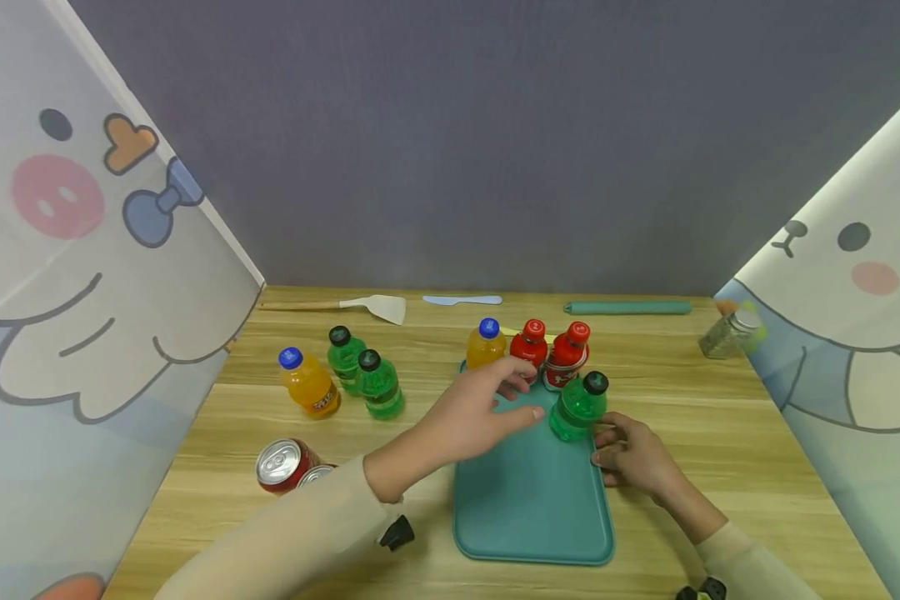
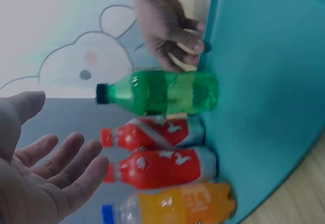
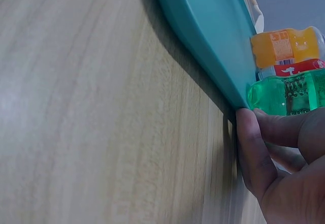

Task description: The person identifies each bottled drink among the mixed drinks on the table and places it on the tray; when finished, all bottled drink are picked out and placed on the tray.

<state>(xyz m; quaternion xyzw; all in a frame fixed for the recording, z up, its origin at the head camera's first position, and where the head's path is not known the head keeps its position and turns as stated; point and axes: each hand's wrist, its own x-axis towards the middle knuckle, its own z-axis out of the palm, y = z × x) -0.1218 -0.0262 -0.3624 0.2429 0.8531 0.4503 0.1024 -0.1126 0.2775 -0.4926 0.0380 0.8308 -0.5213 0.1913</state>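
A teal tray (image 1: 532, 508) lies on the wooden table. Towards its far end stand an orange drink bottle (image 1: 485, 347) with a blue cap, two red-capped red bottles (image 1: 528, 348) and a green bottle (image 1: 579, 408) with a black cap. My left hand (image 1: 480, 412) hovers over the tray in front of the orange and red bottles, fingers spread apart and holding nothing. At the tray's right edge, beside the green bottle, my right hand (image 1: 633, 457) pinches the rim; its thumb and finger (image 3: 250, 137) meet there in the right wrist view.
Left of the tray stand another orange bottle (image 1: 313, 387), two green bottles (image 1: 380, 390) and two cans (image 1: 285, 465), one partly behind my left sleeve. Along the back lie a spatula (image 1: 384, 307), a pale blue knife (image 1: 461, 300) and a teal rod (image 1: 627, 307). A glass jar (image 1: 726, 337) stands far right.
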